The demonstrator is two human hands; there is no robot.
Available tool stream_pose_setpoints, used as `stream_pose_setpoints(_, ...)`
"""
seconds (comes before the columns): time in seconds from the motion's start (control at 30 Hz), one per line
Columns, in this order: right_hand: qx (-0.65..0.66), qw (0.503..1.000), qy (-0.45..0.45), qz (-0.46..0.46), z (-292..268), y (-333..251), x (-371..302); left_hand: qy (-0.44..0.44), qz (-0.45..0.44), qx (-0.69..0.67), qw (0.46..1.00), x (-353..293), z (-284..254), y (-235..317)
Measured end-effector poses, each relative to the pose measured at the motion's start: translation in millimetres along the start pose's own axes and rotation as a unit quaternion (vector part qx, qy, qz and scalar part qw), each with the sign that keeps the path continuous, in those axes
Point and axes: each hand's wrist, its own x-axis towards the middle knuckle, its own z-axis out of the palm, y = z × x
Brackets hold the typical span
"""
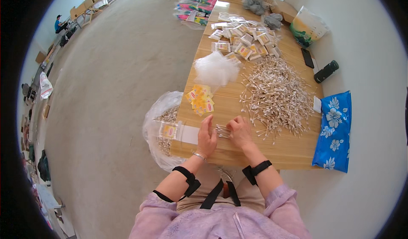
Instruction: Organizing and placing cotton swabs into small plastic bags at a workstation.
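Swabs (pixel 223 131) in narrow grip of right hand (pixel 240 131); left hand (pixel 207 138), grip wide; swab heap (pixel 278 94), yellow cards (pixel 200 99) nearby

The table (pixel 225 152) looks like smooth wood with a soft shine. The little bags (pixel 216 70) are thin, see-through plastic, and the big bag (pixel 150 116) is crinkly, clear plastic. The yellow cards (pixel 199 99) look like paper. The swabs (pixel 277 95) have soft-looking cotton tips. The bracelet (pixel 199 155) is shiny metal. The shirt (pixel 212 226) is thin cloth; the floor (pixel 119 69) looks dull.

Left hand (pixel 207 138) upright, fingers (pixel 208 122) extended; right hand (pixel 240 131) turned inward, fingers curled
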Motion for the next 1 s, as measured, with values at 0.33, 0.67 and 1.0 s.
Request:
stream_pose_setpoints(0.33, 0.332, 0.898, 0.202, 0.205, 28.7, -16.9, -39.7, 0.015, -0.177, -0.223, 0.958, 2.7, -3.6, -6.7)
stream_pose_setpoints(0.67, 0.004, 0.999, 0.033, 0.036, 44.9, -30.4, -44.4, 0.007, -0.199, -0.261, 0.945, -5.7, 7.3, 3.3)
stream_pose_setpoints(1.0, -0.104, 0.984, -0.143, 0.023, 12.9, -59.8, -60.4, -0.091, -0.124, -0.123, 0.980, 13.7, -9.1, -1.3)
